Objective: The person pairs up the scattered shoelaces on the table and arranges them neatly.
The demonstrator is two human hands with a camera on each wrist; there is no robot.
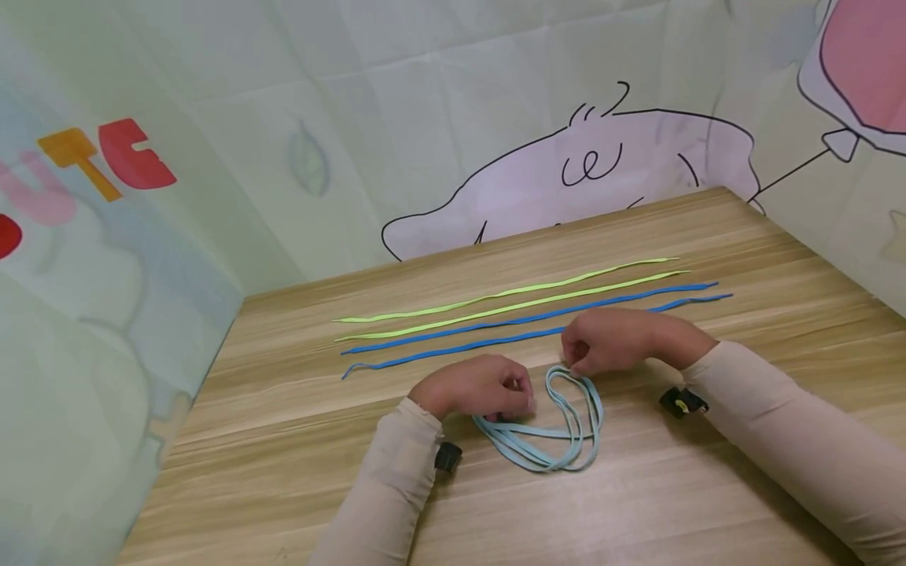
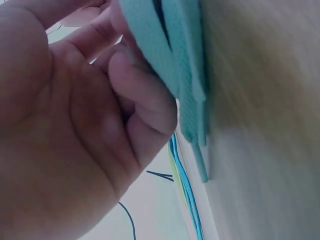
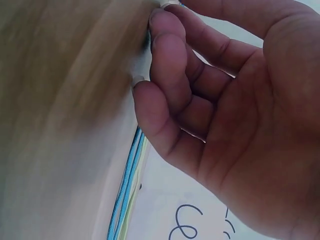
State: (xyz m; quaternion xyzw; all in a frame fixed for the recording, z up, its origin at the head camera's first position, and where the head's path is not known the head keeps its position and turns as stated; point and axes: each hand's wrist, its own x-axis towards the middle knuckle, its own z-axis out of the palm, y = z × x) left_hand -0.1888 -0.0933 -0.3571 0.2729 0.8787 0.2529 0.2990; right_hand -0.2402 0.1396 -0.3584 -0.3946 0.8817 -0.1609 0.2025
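Note:
A looped bundle of light-blue shoelaces (image 1: 545, 468) lies on the wooden table in front of the person. At its left end, the left hand (image 1: 477, 385) has curled fingers; in the left wrist view the light-blue laces (image 2: 185, 65) run by its fingertips, their thin tips hanging free, and thumb and forefinger seem to pinch them. The right hand (image 1: 612, 342) holds its thumb and forefinger together on the top of the loop. In the right wrist view its other fingers (image 3: 170, 70) are bent, and the pinch point is mostly out of frame.
Beyond the hands, two yellow-green shoelaces (image 1: 531, 304) and two blue shoelaces (image 1: 481, 343) lie stretched out side by side. The right hand partly covers the nearest blue one. Printed cloth walls (image 1: 425, 118) stand at the table's back and sides.

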